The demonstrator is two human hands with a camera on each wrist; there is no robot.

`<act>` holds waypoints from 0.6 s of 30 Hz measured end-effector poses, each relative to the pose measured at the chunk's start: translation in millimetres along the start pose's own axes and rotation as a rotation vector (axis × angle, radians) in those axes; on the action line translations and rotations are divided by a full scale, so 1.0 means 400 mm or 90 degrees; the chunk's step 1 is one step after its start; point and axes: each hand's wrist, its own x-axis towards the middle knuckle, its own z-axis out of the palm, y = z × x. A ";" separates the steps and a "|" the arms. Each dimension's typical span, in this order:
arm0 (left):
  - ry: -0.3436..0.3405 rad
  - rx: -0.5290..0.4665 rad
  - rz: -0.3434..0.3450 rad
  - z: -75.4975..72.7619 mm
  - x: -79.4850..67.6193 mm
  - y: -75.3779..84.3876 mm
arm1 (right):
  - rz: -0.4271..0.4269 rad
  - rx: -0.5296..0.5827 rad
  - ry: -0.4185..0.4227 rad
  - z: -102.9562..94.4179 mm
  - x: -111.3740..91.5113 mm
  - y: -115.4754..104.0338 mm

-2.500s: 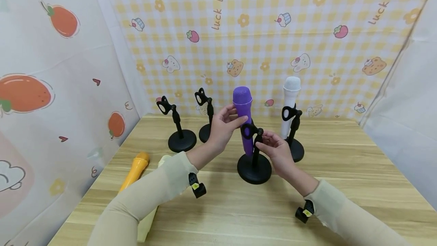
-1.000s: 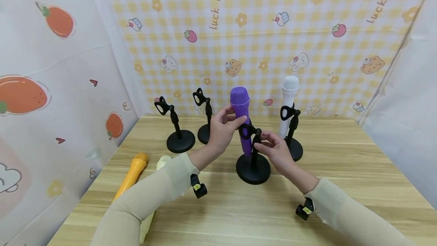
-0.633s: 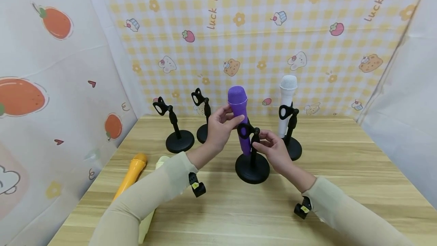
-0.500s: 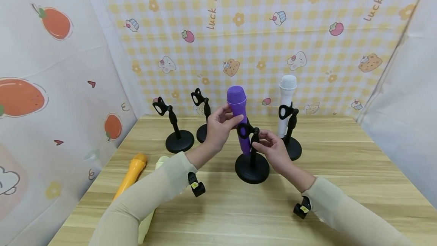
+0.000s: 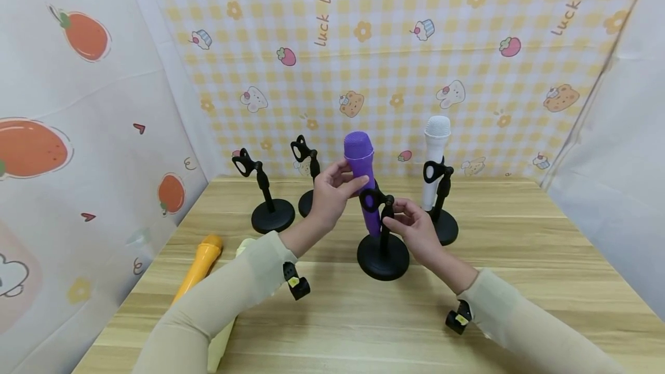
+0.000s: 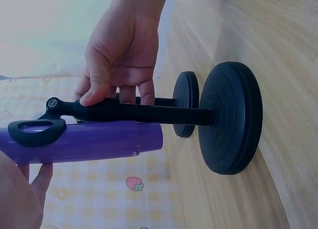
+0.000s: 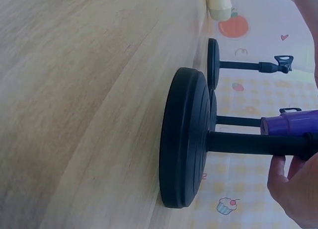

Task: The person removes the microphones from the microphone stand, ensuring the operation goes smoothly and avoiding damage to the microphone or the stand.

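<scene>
A purple microphone (image 5: 359,148) stands slightly tilted in the ring clip of a black desk stand (image 5: 383,257). My left hand (image 5: 332,194) grips its upper body, thumb in front and fingers behind. With thumb and fingers my right hand (image 5: 417,228) pinches the stand's post just under the clip joint. The left wrist view has the microphone (image 6: 99,142) running through the clip, its lower end beside the post and off the round base (image 6: 231,117). In the right wrist view, the microphone's end (image 7: 288,123) lies beside the post, above the base (image 7: 184,139).
To the right, a white microphone (image 5: 436,131) sits in another black stand (image 5: 445,227). Two stands with bare clips, one at the left (image 5: 272,215) and one behind my left hand (image 5: 305,202), stand at the back. An orange microphone (image 5: 200,264) and a pale yellow microphone (image 5: 220,345) lie at left.
Both hands keep their hold on the purple microphone and the stand. The microphone's head leans a little more to the left than before; the whole view has shifted slightly.
</scene>
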 end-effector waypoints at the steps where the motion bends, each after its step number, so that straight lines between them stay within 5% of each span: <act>1: -0.002 -0.001 0.000 -0.001 0.000 0.000 | 0.001 0.000 0.001 0.000 -0.001 0.000; 18: -0.030 -0.053 0.004 -0.020 0.005 0.004 | 0.001 0.002 0.000 -0.002 -0.002 0.007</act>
